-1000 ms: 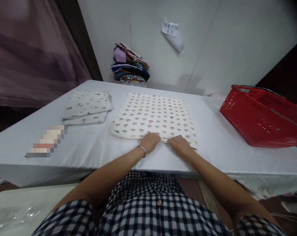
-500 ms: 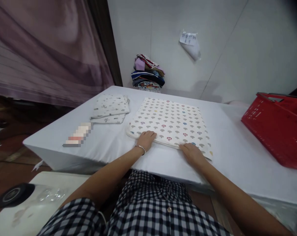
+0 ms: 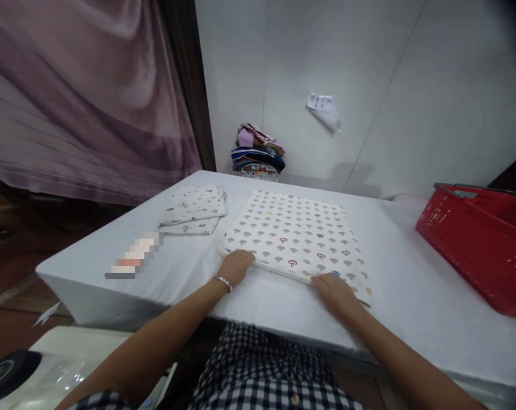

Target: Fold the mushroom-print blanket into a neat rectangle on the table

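Note:
A white cloth printed with mushrooms (image 3: pixel 287 233) lies spread flat in folded layers on the white-covered table (image 3: pixel 189 279). At its near edge, toward the left corner, my left hand (image 3: pixel 237 267) rests with fingers stretched onto the fabric; a bracelet circles that wrist. My right hand (image 3: pixel 334 290) lies farther right along the same edge, fingers extended and touching the cloth. Both thumbs are mostly hidden, and neither hand is lifting the fabric. To the left sits another folded white cloth with a small dark print (image 3: pixel 193 209).
A red plastic basket (image 3: pixel 475 245) stands at the table's right. A blurred-out flat item (image 3: pixel 133 256) lies at the left. Beyond the far edge rises a stack of folded fabrics (image 3: pixel 258 151) against the wall. A white surface with a black round object (image 3: pixel 12 373) is at lower left.
My left hand has slid left along the cloth's near edge toward the corner. My right hand stays at about the same spot on it. The view has tilted up slightly.

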`<action>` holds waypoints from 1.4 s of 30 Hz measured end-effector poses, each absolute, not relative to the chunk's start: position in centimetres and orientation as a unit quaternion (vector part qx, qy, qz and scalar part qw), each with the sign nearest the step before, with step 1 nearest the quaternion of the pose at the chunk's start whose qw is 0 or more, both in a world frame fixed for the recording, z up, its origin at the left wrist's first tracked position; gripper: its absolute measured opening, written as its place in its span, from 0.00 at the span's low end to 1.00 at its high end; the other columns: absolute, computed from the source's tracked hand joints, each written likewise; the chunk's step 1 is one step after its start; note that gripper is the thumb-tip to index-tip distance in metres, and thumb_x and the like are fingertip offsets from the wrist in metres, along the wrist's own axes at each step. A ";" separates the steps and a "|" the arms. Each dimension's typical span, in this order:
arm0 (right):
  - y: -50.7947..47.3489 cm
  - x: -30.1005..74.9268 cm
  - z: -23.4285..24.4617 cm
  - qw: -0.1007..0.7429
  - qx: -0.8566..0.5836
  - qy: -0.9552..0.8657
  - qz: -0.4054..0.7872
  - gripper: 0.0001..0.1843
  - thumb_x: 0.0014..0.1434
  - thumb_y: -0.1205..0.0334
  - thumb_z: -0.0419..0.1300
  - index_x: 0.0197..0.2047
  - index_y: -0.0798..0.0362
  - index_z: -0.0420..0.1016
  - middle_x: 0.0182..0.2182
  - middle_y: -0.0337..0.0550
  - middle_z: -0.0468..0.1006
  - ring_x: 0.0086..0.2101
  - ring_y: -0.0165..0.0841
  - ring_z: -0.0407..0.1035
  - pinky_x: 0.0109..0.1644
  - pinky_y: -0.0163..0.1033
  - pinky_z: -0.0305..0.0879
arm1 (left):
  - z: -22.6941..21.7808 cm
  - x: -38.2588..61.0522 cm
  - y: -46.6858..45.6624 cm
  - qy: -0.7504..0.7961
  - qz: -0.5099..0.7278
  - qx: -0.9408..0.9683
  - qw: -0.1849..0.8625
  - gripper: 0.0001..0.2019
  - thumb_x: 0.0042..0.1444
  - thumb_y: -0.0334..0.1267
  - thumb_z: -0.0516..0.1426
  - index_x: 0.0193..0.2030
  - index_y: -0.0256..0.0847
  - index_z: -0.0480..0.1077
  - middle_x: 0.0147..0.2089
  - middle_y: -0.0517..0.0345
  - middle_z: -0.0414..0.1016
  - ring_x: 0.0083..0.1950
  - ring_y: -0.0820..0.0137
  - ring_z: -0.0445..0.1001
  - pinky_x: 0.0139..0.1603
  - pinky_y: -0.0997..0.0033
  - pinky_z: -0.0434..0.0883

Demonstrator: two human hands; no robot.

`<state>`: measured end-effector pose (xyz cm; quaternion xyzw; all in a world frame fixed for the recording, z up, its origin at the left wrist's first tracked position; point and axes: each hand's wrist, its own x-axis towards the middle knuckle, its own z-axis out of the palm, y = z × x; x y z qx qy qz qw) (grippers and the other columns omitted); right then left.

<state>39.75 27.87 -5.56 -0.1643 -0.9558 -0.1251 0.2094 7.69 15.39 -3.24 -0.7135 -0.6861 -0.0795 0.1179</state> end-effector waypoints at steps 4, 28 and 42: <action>27.3 39.6 -5.3 0.215 -0.176 -0.956 -0.099 0.14 0.61 0.71 0.48 0.45 0.52 0.71 0.35 0.45 0.74 0.34 0.34 0.64 0.38 0.38 0.59 | -3.3 7.3 14.9 -0.675 -0.082 -0.725 0.107 0.11 0.57 0.25 0.49 0.42 0.37 0.70 0.40 0.51 0.74 0.43 0.66 0.71 0.44 0.66 0.68; 26.3 39.5 -5.3 0.204 -0.227 -0.952 0.001 0.16 0.64 0.66 0.46 0.49 0.50 0.71 0.40 0.47 0.75 0.39 0.37 0.66 0.42 0.42 0.62 | -2.7 3.1 12.9 -0.764 -0.072 -0.638 0.070 0.22 0.52 0.23 0.48 0.49 0.42 0.72 0.54 0.55 0.72 0.55 0.65 0.70 0.56 0.63 0.66; 25.5 40.2 -4.9 0.246 -0.238 -0.937 0.073 0.19 0.62 0.68 0.48 0.55 0.48 0.66 0.49 0.45 0.73 0.44 0.36 0.66 0.47 0.43 0.63 | -3.6 1.1 12.8 -0.758 -0.124 -0.640 0.037 0.30 0.46 0.30 0.44 0.55 0.62 0.65 0.54 0.78 0.70 0.60 0.69 0.65 0.63 0.58 0.60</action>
